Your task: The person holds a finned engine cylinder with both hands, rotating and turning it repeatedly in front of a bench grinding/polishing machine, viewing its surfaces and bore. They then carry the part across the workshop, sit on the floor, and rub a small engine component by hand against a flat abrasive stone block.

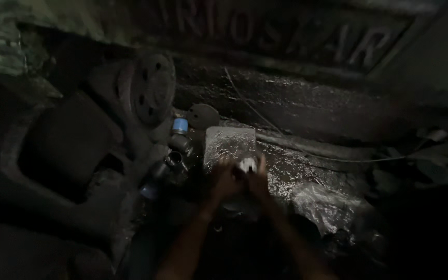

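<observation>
The scene is very dark and the hands are blurred. Both hands meet just in front of a pale stone block (229,144), which serves here as the landmark. The left hand (225,179) and the right hand (259,179) press together around a small white object (247,165); its kind cannot be told. The fingers of both hands curl closed on it, so that only its top shows between them, right at the near edge of the block.

To the left of the block lie a few dark cylindrical metal parts (175,158), one with a blue cap (180,125). Further left of the block a round metal disc with holes (153,87) leans upright. Behind the block a thin wire (250,106) runs over a wet, glistening surface (307,103). To the right of the block lies crumpled clear plastic sheet (322,205).
</observation>
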The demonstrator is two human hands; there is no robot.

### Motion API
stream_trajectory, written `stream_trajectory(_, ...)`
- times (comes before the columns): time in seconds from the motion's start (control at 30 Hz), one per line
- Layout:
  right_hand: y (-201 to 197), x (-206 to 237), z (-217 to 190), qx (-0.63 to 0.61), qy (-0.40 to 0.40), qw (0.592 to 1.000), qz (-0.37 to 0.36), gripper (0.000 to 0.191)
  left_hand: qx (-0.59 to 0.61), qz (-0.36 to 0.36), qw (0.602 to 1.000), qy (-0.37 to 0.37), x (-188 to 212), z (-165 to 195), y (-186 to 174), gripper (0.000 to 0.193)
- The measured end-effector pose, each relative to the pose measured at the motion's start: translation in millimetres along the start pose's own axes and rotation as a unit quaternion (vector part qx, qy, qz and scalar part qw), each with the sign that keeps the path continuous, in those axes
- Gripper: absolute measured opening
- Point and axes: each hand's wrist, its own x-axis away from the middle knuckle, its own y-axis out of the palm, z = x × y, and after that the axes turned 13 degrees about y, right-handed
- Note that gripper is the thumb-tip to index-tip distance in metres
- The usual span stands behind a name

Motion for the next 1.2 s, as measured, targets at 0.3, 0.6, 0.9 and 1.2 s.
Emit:
stream_trajectory(0.3,-2.2,32.9,73.7,0.042,-0.225,0.973,-0.013,0.083,0.085,-0.024,0.995,0.054,70.2,41.9,-7.0,0.043)
stream_trajectory(0.6,14.7,-5.5,-4.7,-0.011,-0.119,0.991,-0.054,0.070,-0.048,0.063,0.997,0.010,9.5,13.3,-10.1,0.043)
stream_trajectory(0.9,6.4,-13.6,-6.2,-0.077,-0.199,0.973,-0.085,0.095,-0.059,0.061,0.996,0.035,29.8,19.7,-0.8,0.056)
stream_trajectory(1.2,-9.1,55.0,49.5,0.089,-0.228,0.970,0.009,0.079,-0.001,0.056,0.990,0.132,67.9,58.9,-12.2,0.031)
